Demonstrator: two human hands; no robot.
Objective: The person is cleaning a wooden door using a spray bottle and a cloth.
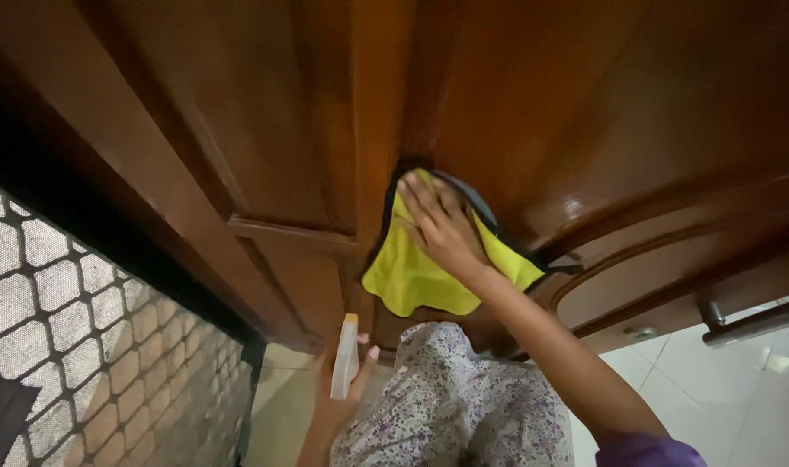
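Note:
My right hand [439, 225] presses a yellow cloth with a dark edge [412, 277] flat against a glossy brown wooden door [542, 95], fingers spread over the cloth's upper part. The cloth hangs down below my palm. Lower down, my left hand [341, 393] grips a slim white spray bottle with an orange top [345, 356], held upright and away from the door. My floral-patterned clothing [455, 406] fills the bottom centre.
A metal grille with a honeycomb pattern [83, 346] stands at the left, next to the door's dark edge. A metal bar handle [758, 322] and a round keyhole plate [641, 331] sit on the door at the right. Pale floor tiles [723, 406] show below.

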